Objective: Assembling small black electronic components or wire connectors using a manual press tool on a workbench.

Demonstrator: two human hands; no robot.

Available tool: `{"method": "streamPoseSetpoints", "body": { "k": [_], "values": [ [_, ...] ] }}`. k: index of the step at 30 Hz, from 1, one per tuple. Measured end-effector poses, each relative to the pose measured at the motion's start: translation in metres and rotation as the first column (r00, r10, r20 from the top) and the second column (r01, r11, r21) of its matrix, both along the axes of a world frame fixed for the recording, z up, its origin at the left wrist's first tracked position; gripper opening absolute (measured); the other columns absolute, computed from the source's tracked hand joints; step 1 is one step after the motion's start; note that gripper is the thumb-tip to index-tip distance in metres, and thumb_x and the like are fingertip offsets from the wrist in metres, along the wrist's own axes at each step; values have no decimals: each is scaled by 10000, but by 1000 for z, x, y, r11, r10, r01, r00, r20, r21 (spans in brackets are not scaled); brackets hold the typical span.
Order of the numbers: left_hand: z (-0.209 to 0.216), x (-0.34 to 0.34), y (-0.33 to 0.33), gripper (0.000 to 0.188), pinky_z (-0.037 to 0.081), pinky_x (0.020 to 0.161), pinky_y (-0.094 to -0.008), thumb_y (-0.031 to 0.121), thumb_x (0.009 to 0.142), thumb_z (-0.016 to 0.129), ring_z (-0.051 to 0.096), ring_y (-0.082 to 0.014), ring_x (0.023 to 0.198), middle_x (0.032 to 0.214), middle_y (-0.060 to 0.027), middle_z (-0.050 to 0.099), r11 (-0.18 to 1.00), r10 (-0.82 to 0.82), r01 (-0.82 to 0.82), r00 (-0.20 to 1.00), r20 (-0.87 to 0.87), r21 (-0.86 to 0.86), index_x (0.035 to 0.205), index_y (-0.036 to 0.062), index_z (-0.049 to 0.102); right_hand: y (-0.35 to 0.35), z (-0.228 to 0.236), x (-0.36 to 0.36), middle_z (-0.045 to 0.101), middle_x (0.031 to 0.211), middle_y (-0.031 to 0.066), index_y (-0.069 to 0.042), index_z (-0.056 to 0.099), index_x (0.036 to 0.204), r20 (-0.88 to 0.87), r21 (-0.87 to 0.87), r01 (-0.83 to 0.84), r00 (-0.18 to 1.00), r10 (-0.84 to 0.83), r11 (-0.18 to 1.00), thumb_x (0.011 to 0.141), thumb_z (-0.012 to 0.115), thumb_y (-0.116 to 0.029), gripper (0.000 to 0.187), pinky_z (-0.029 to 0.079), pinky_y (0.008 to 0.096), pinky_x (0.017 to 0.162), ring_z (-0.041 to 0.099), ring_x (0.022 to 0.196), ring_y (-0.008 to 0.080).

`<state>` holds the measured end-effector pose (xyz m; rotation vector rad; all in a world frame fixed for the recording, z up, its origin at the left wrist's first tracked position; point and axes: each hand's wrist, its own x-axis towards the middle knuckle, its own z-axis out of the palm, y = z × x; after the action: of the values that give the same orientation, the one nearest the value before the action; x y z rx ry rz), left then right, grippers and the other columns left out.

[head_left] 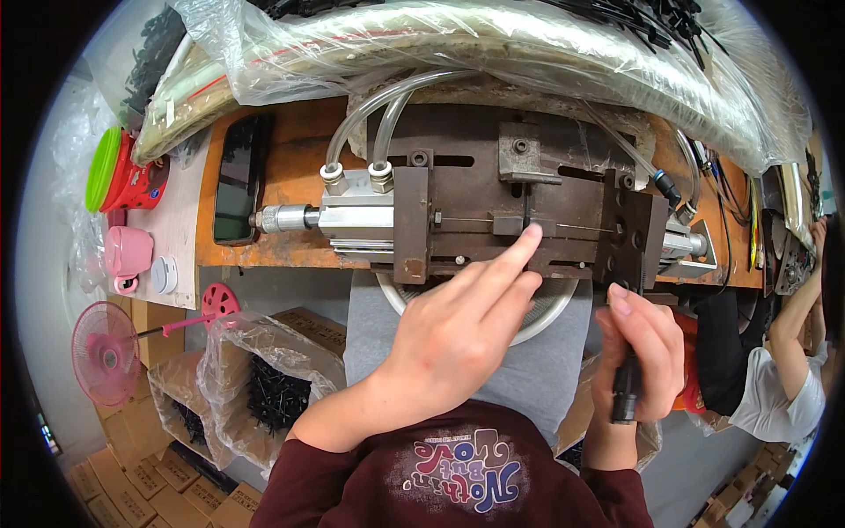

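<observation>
My left hand [462,330] reaches over the front of a dark metal fixture [475,194]. Its index fingertip rests at the edge of a small dark block [508,225], beside a thin black piece [527,207] standing across the block's middle. The other fingers are stretched forward and hold nothing I can see. My right hand [647,352], just below the fixture's right plate [629,229], is closed round a black rod-shaped part [626,392]. The upper part of that rod is partly hidden by the fingers. Thin metal rods run from the block toward both side plates.
A silver air cylinder [356,216] with clear hoses is left of the fixture. A phone [239,180] lies on the orange bench. Plastic-wrapped tubing [493,53] arches behind. Bags of black parts [277,392] and a pink fan [106,354] stand lower left. Another person [783,387] is at right.
</observation>
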<state>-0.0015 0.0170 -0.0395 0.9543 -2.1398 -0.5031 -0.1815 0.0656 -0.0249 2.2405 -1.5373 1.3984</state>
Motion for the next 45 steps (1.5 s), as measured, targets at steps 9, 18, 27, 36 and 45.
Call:
{"method": "streamPoseSetpoints", "body": {
  "k": [9,18,27,36,45],
  "values": [
    [20,18,23,428,591,839,-354,-177,740,654,670,-280,991,1067,-188,629,554,369,450,621,-691,700,1129,-33,549,5,15,9,693,848,241,98,606,940,902,392,-410,348,-256,824,793,657,119,157,558,295,527,671,599,214],
    [12,15,16,307,395,522,-229,81,667,842,511,-90,646,937,-28,625,896,-180,305,914,-364,322,962,101,760,0,5,11,676,770,214,63,573,847,938,341,-617,177,-297,709,765,685,133,156,497,259,420,626,499,194],
    [8,20,19,326,457,504,-231,75,647,812,581,-112,599,1043,-59,685,962,-240,264,940,-241,72,966,119,760,-3,0,9,682,783,195,91,614,973,944,330,-648,228,-239,687,833,652,68,146,489,249,448,612,500,171],
    [4,25,19,241,530,540,-245,138,689,808,692,-175,652,1090,-125,705,919,-314,372,891,-329,128,916,92,745,-6,0,4,685,846,219,92,627,1075,974,222,-713,140,-175,665,972,547,-131,258,490,245,463,623,544,180],
    [1,28,16,230,550,555,-255,143,707,810,709,-191,680,1087,-165,697,882,-339,436,849,-405,176,916,85,735,-7,5,6,682,830,209,92,634,1045,968,247,-693,152,-197,677,961,562,-120,239,487,242,460,617,538,175]
  ]
}}
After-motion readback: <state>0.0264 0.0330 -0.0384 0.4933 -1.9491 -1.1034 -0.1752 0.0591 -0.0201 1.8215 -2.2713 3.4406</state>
